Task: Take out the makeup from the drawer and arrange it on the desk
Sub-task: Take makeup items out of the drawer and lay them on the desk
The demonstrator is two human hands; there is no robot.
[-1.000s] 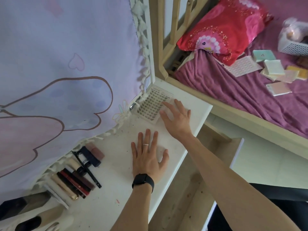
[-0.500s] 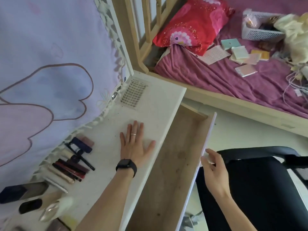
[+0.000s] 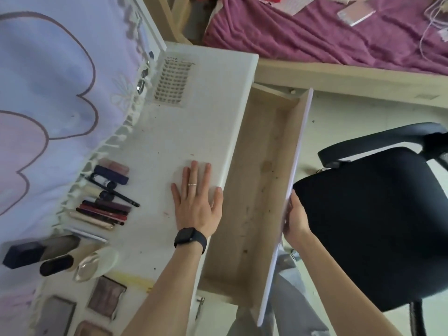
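Observation:
The wooden drawer (image 3: pixel 257 190) stands pulled out from the white desk (image 3: pixel 194 117), and nothing lies inside it. My right hand (image 3: pixel 294 218) holds the drawer's white front panel (image 3: pixel 294 166) at its edge; its fingers are hidden behind the panel. My left hand (image 3: pixel 197 202) rests flat on the desk near the edge, fingers straight. A row of lipsticks and pencils (image 3: pixel 104 204) lies along the desk's back. A clear lash tray (image 3: pixel 173 81) sits at the far end. Bottles (image 3: pixel 55 260) and eyeshadow palettes (image 3: pixel 106 298) lie nearer to me.
A black office chair (image 3: pixel 368 226) stands right of the drawer. A purple cloth with heart shapes (image 3: pixel 48 93) hangs behind the desk. The bed with a magenta blanket (image 3: pixel 315 37) lies beyond, with small items on it.
My right hand left the lash tray on the desk and moved to the drawer's front panel. The view has dropped toward the drawer. My left hand stays flat on the desk.

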